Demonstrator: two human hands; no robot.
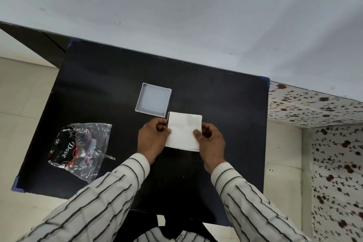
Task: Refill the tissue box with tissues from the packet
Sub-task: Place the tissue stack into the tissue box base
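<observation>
A square stack of white tissues (183,130) sits in the middle of the black table (225,104); a thin dark edge shows along its left side, perhaps the box under it. My left hand (152,139) grips the stack's left edge, thumb on top. My right hand (211,143) pinches its right edge the same way. A shallow white square tray-like lid (153,100), hollow side up and with nothing in it, lies just behind and left of the stack. The clear plastic tissue packet (80,149), printed with red and white marks, lies crumpled and flat at the left.
Blue tape marks the table's corners (266,81). A pale wall runs behind the table's far edge. Floral-patterned surfaces (334,153) stand to the right, and pale floor tiles show on both sides.
</observation>
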